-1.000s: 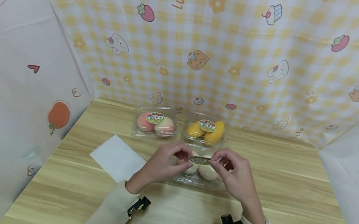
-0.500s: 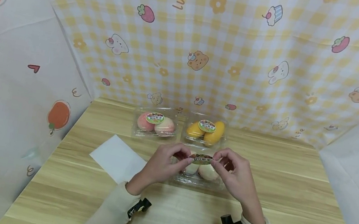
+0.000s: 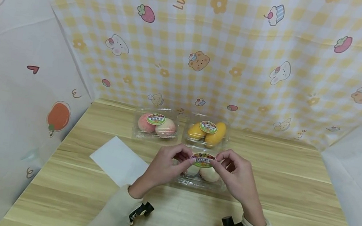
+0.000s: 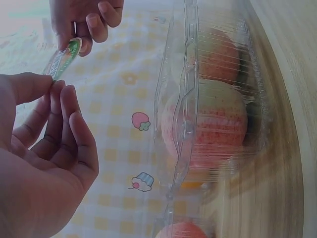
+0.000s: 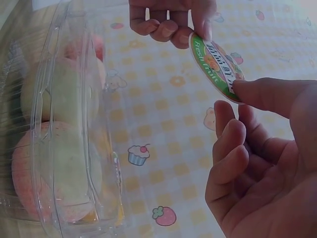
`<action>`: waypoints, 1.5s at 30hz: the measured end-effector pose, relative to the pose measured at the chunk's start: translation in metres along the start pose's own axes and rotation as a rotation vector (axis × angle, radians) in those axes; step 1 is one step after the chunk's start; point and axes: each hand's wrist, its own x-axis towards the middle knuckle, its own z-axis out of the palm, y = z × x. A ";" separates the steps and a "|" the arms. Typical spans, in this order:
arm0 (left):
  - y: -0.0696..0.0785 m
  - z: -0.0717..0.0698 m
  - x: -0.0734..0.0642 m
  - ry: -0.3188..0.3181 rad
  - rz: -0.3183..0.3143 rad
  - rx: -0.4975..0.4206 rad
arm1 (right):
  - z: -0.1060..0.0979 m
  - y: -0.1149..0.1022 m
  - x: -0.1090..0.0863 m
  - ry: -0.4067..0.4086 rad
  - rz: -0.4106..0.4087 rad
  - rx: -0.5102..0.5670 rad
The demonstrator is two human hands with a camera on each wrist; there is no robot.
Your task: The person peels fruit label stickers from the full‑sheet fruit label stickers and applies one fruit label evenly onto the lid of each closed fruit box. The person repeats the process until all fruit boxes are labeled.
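An oval fruit sticker (image 3: 203, 160), green-edged with "Fresh fruit" printed on it, is stretched between both hands. My left hand (image 3: 167, 164) pinches its left end between thumb and forefinger, while my right hand (image 3: 236, 175) pinches the right end. In the right wrist view the printed face of the sticker (image 5: 215, 67) is visible. Just below the hands in the head view stands a clear plastic box (image 3: 198, 183) holding pale peaches (image 3: 209, 174). The left wrist view shows these peaches (image 4: 205, 124) with reddish blush behind the clear wall. The sticker is held above the box, apart from its lid.
Behind, against the checked cloth, two stickered clear boxes stand side by side: one with pink peaches (image 3: 166, 128), one with yellow mangoes (image 3: 215, 135). A white paper sheet (image 3: 120, 160) lies left on the wooden table (image 3: 292, 194).
The sticker has tilted so that its printed face shows more fully to the head camera. Both hands keep their pinch and have barely moved.
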 end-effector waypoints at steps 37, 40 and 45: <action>-0.012 0.005 0.003 0.046 -0.196 -0.099 | 0.006 0.017 0.006 -0.028 0.026 0.025; -0.015 0.006 0.004 0.039 -0.217 -0.126 | 0.007 0.020 0.007 -0.033 0.039 0.023; -0.017 0.008 0.005 0.036 -0.228 -0.101 | 0.008 0.024 0.009 -0.038 0.063 0.019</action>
